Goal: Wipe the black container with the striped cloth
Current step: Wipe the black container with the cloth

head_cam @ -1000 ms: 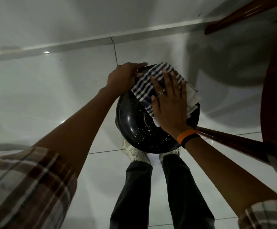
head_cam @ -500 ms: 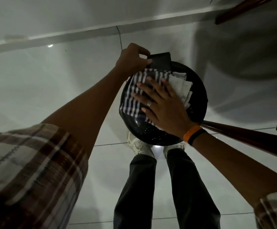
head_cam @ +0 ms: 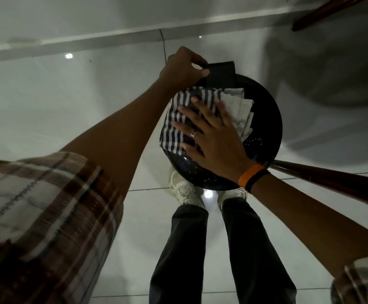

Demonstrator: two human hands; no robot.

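Note:
A round black container (head_cam: 264,132) with white specks is held in the air above the floor. My left hand (head_cam: 182,66) grips its flat black handle (head_cam: 221,74) at the far rim. A folded cloth with dark and white stripes (head_cam: 174,126) lies inside the container on its left half. My right hand (head_cam: 211,137) presses flat on the cloth with fingers spread, pointing up and left. It wears a ring and orange and black wristbands.
White floor tiles (head_cam: 57,110) lie below, with a wall skirting (head_cam: 90,42) at the far side. Dark wooden furniture legs (head_cam: 332,181) run in from the right, just under the container. My white shoes (head_cam: 185,191) and dark trousers stand beneath.
My right hand has slid the cloth from the container's far right to its left half. My left hand shifted from the rim to the handle, and the container sits higher in view.

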